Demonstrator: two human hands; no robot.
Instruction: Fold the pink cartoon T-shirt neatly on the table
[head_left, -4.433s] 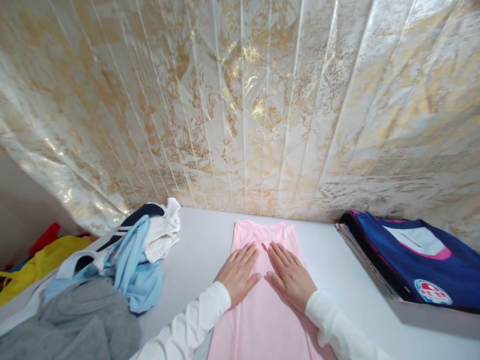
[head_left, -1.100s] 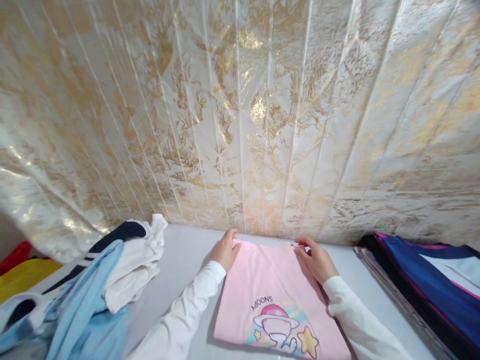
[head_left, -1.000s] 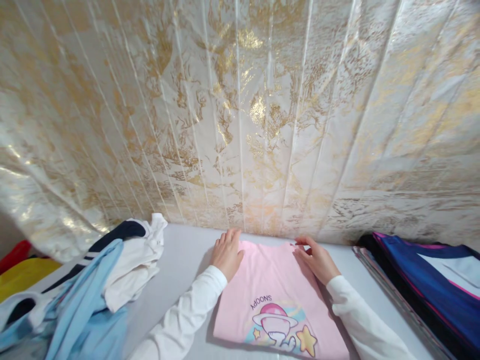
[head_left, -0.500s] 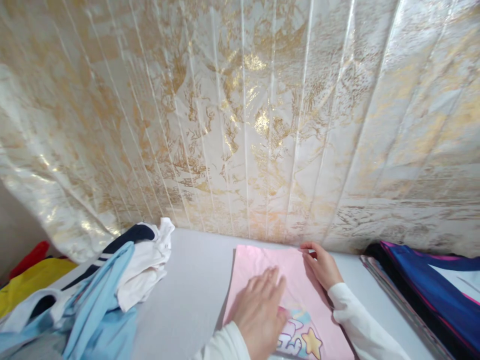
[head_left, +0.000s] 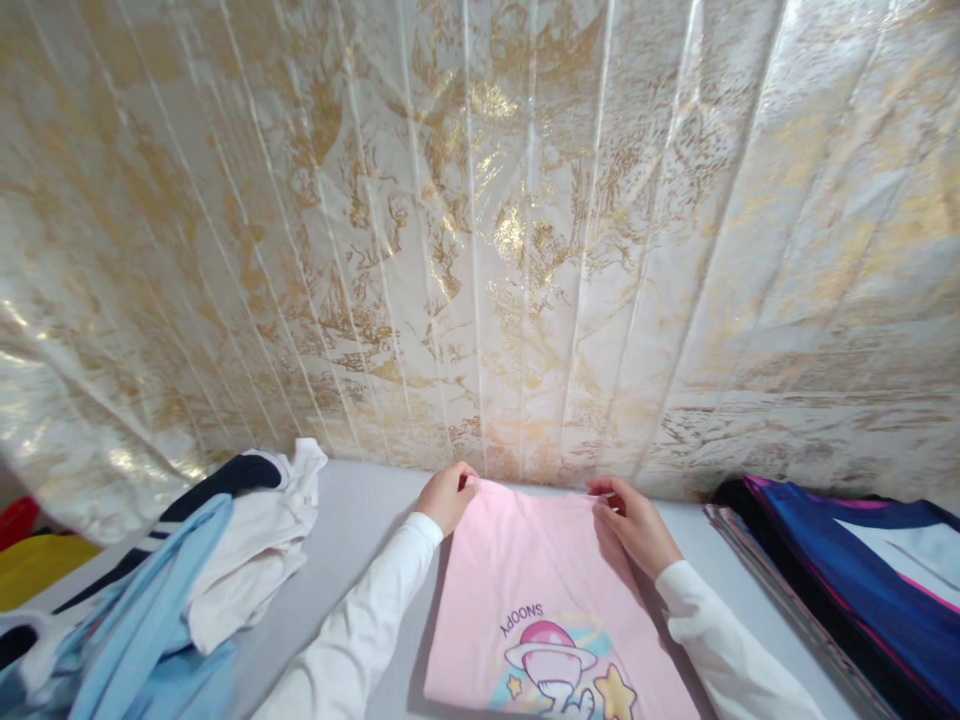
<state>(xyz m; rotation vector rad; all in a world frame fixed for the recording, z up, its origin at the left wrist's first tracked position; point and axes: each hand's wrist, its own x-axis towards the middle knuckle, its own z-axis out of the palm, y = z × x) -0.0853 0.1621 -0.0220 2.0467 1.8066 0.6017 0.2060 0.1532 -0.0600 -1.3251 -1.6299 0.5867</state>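
Observation:
A pink T-shirt (head_left: pixel 517 560) with a cartoon print and the word SNOOPY upside down lies folded in front of me. Its lower part runs out of the bottom of the view. My left hand (head_left: pixel 448 497) pinches the far left corner between thumb and fingers. At the far right corner, my right hand (head_left: pixel 632 520) grips the cloth the same way. Between the two hands the far edge looks slightly raised and creased.
A loose heap of white, navy and light blue clothes (head_left: pixel 244 560) lies on the left, with yellow cloth (head_left: pixel 45 570) beyond. To the right stands a folded stack of dark clothes (head_left: pixel 840 570). A shiny gold-patterned curtain (head_left: pixel 480 250) hangs behind the pale grey surface (head_left: pixel 352 500).
My left hand has moved from the middle of the shirt to its far left corner and taken hold there. More of the print shows. My right hand stays at the right corner.

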